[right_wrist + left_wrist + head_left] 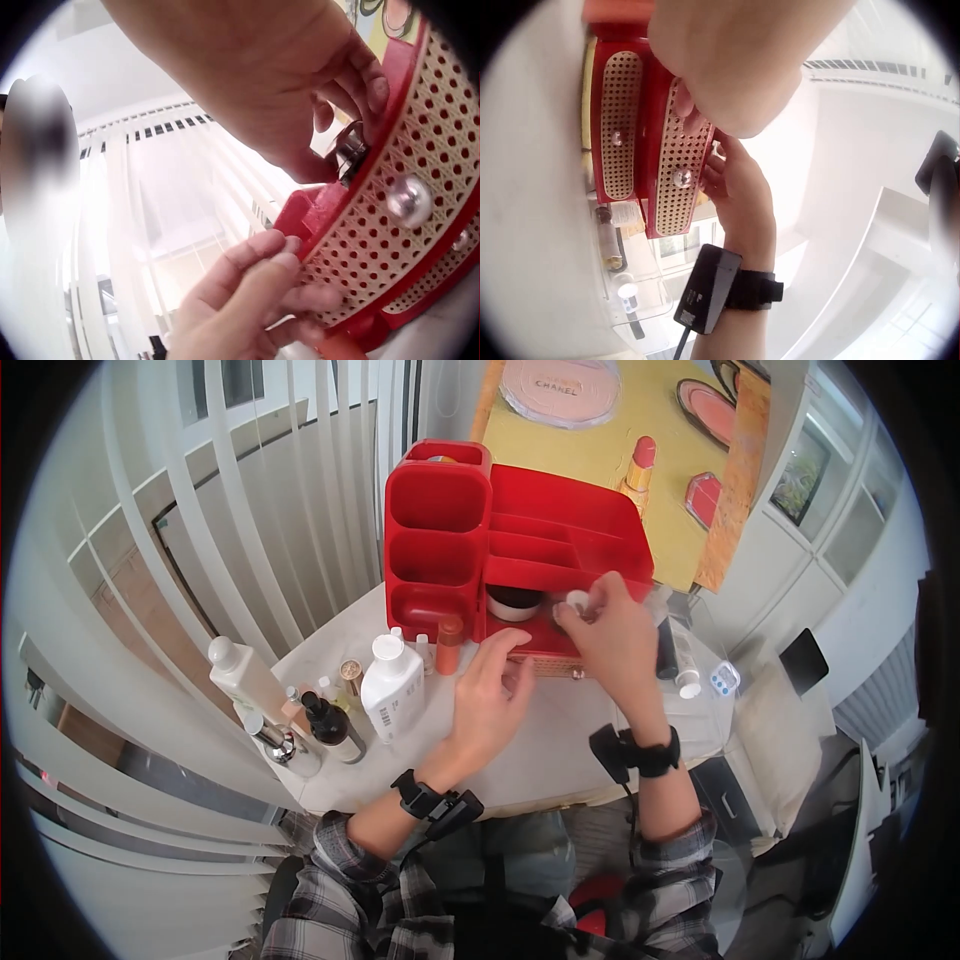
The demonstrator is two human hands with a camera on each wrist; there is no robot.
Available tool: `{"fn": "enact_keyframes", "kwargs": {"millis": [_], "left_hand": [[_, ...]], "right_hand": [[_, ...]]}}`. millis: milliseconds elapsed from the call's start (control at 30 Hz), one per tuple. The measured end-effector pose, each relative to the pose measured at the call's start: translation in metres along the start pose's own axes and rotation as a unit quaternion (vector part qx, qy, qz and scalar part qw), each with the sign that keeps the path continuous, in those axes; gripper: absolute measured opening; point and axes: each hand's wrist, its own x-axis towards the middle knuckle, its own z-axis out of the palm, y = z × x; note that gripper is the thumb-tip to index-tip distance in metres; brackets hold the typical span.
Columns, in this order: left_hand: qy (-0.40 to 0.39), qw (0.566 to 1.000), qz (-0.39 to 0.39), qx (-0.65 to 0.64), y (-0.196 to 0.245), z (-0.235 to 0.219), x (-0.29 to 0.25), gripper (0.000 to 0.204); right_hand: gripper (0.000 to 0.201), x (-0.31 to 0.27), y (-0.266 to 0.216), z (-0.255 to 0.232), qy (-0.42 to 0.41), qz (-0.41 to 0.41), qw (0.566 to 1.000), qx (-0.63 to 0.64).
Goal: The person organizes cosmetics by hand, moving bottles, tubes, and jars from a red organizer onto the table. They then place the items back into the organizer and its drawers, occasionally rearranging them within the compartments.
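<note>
A red organizer (490, 575) stands at the back of the white table, its upper drawer (548, 645) pulled out. That drawer has a woven cane front (375, 225) with a round shiny knob (409, 201). Over the drawer, my right hand (618, 645) pinches a small shiny, silvery item (350, 154) between thumb and fingers; its kind I cannot tell. A dark-topped white jar (514, 602) lies inside the drawer. My left hand (490, 695) is at the drawer's left front corner, its fingers (262, 255) at the rim and against the cane.
White pump-style bottle (392, 685), orange tube (449, 645), dark dropper bottle (332, 728) and a tall white bottle (245, 675) stand left of my left hand. A small tube (686, 668) and a white-blue timer (724, 678) lie on the right. Vertical blinds (200, 540) hang close on the left.
</note>
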Motion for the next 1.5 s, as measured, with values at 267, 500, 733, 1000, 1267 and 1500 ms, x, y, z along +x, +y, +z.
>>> {"fn": "enact_keyframes", "kwargs": {"millis": [267, 500, 733, 1000, 1267, 1500], "left_hand": [[0.072, 0.996, 0.050, -0.003, 0.005, -0.004, -0.001, 0.030], [0.053, 0.998, -0.008, -0.019, -0.002, -0.002, -0.004, 0.031], [0.044, 0.998, -0.033, -0.003, 0.003, -0.002, -0.002, 0.029], [0.041, 0.999, 0.011, 0.023, 0.005, -0.003, 0.000, 0.023], [0.036, 0.999, -0.002, 0.024, 0.005, -0.004, 0.000, 0.024], [0.032, 0.999, 0.016, 0.034, 0.006, -0.004, 0.001, 0.024]], "right_hand": [[0.036, -0.076, 0.001, -0.037, -0.099, -0.024, 0.976, 0.194], [0.027, -0.107, 0.022, 0.022, -0.128, -0.109, 0.980, 0.106], [0.023, -0.107, 0.031, 0.032, -0.127, -0.130, 0.978, 0.101], [0.026, -0.067, 0.015, -0.021, -0.014, -0.032, 0.992, 0.122], [0.045, 0.001, 0.050, -0.007, 0.024, -0.011, 0.995, -0.100], [0.054, 0.016, 0.045, 0.014, -0.003, 0.083, 0.986, -0.144]]}}
